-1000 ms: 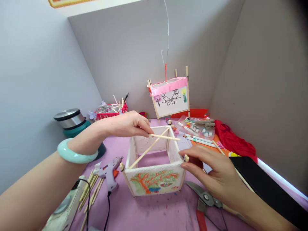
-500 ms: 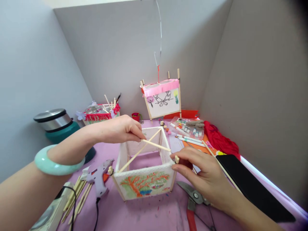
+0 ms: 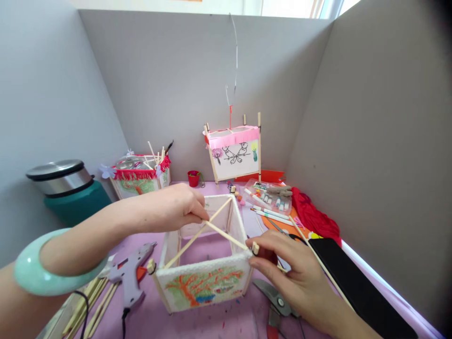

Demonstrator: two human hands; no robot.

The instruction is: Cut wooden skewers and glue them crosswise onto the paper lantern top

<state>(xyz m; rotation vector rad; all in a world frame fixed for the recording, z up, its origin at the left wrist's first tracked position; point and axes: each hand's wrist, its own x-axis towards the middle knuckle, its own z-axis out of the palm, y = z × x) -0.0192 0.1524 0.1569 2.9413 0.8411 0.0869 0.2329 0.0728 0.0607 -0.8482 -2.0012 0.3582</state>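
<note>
A square paper lantern frame (image 3: 201, 285) with a painted orange tree on its front panel stands on the purple table. One wooden stick lies diagonally across its open top. My left hand (image 3: 176, 207) pinches a second thin wooden stick (image 3: 226, 235) at its far end and lays it across the other diagonal. My right hand (image 3: 293, 278) grips the frame's front right corner post, fingers curled round it, where the stick's near end meets the corner. A jade bangle (image 3: 52, 266) sits on my left wrist.
A glue gun (image 3: 129, 273) and loose sticks (image 3: 93, 308) lie at the left, pliers (image 3: 275, 303) under my right hand. A black phone (image 3: 353, 282), red cloth (image 3: 312, 214), markers and paints (image 3: 271, 197) lie at the right. Two finished lanterns (image 3: 235, 153) and a teal flask (image 3: 67, 190) stand behind.
The loose stick's near end has swung down to the frame's front right corner, so it now crosses the other diagonal. The camera has tilted, shifting everything left and down.
</note>
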